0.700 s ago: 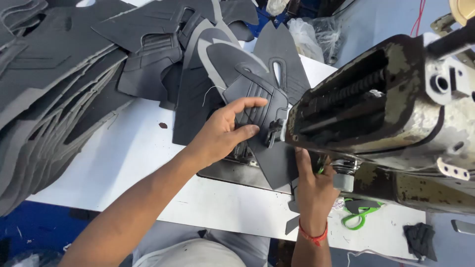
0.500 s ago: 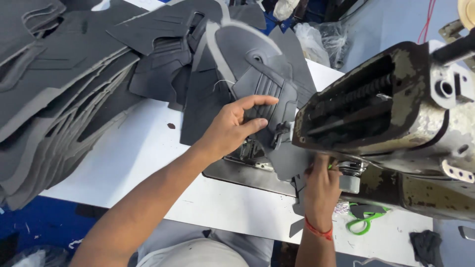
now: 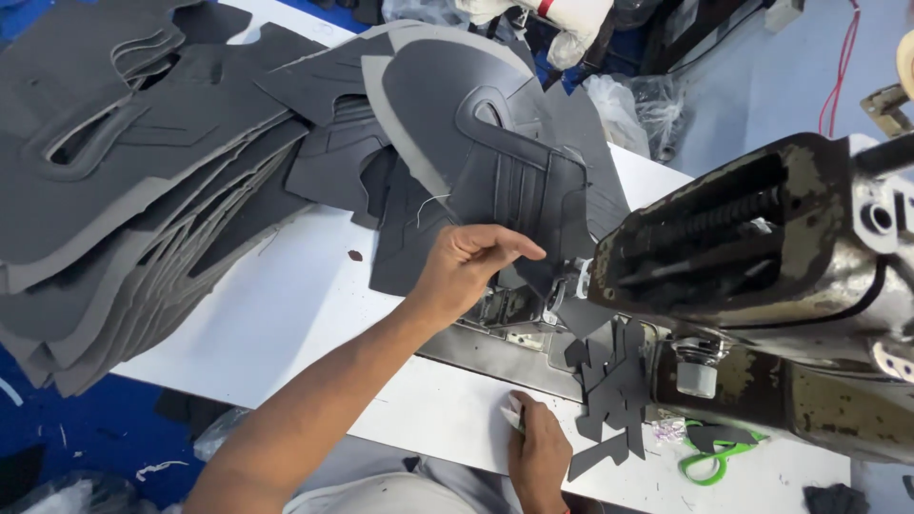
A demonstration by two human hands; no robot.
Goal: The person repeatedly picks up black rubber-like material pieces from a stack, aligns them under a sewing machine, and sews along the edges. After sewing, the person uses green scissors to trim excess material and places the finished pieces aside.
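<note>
Left hand: left hand [image 3: 466, 271] lies on the dark grey cut panel [image 3: 505, 190], fingers together and stretched toward the sewing machine, thumb tucked under; pressing down, not pinching.
Right hand: right hand [image 3: 538, 447] rests at the near edge of the white table [image 3: 286, 314], fingers curled around a small pale scrap [image 3: 511, 416]; how firm the hold is cannot be told.
Panel: large, curved, with a stitched ribbed patch; it runs from the table's far side to the machine's needle area, its near end under the left hand.
Sewing machine: worn metal sewing machine head [image 3: 762, 286] fills the right side, above the steel plate [image 3: 495, 333].
Small pieces: dark cut shapes [image 3: 609, 390] lie just right of the right hand, beneath the machine.
Stack: grey cut sheets [image 3: 124, 190] piled at left, well apart from both hands.
Scissors: green-handled scissors [image 3: 709, 462] near the table's front edge, under the machine.
</note>
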